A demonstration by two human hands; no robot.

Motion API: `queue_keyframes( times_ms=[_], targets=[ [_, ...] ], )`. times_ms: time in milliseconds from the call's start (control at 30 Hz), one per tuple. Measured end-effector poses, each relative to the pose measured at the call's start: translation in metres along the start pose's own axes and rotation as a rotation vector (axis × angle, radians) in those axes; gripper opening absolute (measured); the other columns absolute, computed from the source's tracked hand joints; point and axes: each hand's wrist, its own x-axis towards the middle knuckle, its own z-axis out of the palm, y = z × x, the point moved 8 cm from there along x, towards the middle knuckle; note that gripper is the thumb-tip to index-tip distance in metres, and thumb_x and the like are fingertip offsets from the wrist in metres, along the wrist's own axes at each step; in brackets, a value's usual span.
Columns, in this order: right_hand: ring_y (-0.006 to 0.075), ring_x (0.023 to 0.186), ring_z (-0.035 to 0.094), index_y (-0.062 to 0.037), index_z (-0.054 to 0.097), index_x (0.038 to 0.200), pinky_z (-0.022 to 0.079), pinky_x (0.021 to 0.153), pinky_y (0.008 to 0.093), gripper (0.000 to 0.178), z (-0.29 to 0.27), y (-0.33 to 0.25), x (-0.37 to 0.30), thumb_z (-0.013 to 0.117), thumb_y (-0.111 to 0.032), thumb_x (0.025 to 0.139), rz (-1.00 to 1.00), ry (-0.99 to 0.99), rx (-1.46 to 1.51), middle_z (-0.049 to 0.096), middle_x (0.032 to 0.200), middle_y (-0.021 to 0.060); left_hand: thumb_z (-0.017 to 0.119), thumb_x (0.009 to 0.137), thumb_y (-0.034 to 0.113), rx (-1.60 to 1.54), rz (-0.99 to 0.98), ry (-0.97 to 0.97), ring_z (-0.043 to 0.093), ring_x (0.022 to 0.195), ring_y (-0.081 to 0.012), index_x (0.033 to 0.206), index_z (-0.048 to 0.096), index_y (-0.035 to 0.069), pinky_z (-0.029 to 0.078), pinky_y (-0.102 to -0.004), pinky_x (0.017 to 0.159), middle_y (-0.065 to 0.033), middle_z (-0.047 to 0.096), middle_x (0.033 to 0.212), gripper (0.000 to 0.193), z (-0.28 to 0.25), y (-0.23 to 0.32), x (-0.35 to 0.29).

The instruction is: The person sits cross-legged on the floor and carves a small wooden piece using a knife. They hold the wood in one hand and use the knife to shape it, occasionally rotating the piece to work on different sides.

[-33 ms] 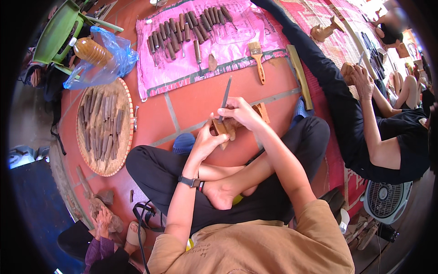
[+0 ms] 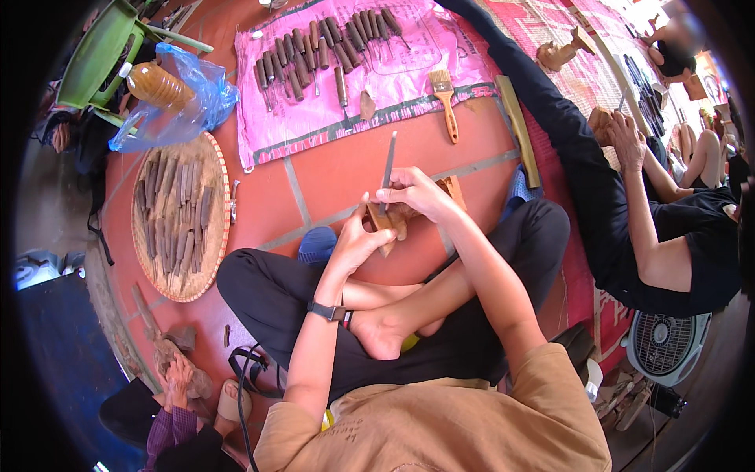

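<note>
A brown wood carving [image 2: 400, 228] with wide, block-like ends lies in front of my crossed legs, just above the tiles. My left hand [image 2: 364, 237] is closed round its left end, thumb on the near side. In my right hand [image 2: 417, 191], pinched between thumb and fingers, is a slim, flat, dark tool like a file [image 2: 388, 169]. It stands almost upright, its lower end at the left part of the carving. The exact contact is hidden by my fingers. Part of the carving's middle is covered by my right hand.
Several wooden-handled carving tools [image 2: 302, 64] lie on a pink sheet [image 2: 259, 141], near a brush [image 2: 446, 106]. More fill a round woven tray [image 2: 222, 236] at left. A wooden bar [image 2: 517, 130] lies right. Co-workers' hands [image 2: 627, 143] [image 2: 178, 380] work wood on both sides.
The file-like tool has tilted slightly, its upper end shifting a little left. Both hands keep their hold on the tool and the carving.
</note>
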Motion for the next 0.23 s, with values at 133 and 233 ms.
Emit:
queue_keyframes(
  times_ms=[133,233],
  targets=[
    [0.014,0.086,0.066,0.0037,0.067,0.109,0.053,0.076,0.0301,0.02,-0.002,0.004,0.007,0.066,-0.011,0.095,0.003,-0.005,-0.032,0.071,0.097,0.0085,0.074,0.078,0.019,-0.047,-0.063,-0.075,0.047,0.133,-0.0282,0.153,0.026,-0.008,0.04,-0.0366,0.109,-0.0214,0.049,0.141,0.094,0.006,0.01,-0.002],
    [0.0165,0.093,0.068,0.0032,0.066,0.113,0.056,0.088,0.0343,0.022,-0.009,0.014,0.014,0.065,-0.01,0.096,-0.08,0.037,0.096,0.071,0.101,0.0089,0.076,0.078,0.02,-0.023,-0.069,-0.04,0.035,0.144,-0.03,0.156,0.022,-0.003,0.029,-0.0376,0.117,-0.0236,0.04,0.151,0.097,0.005,0.008,-0.004]
  ],
)
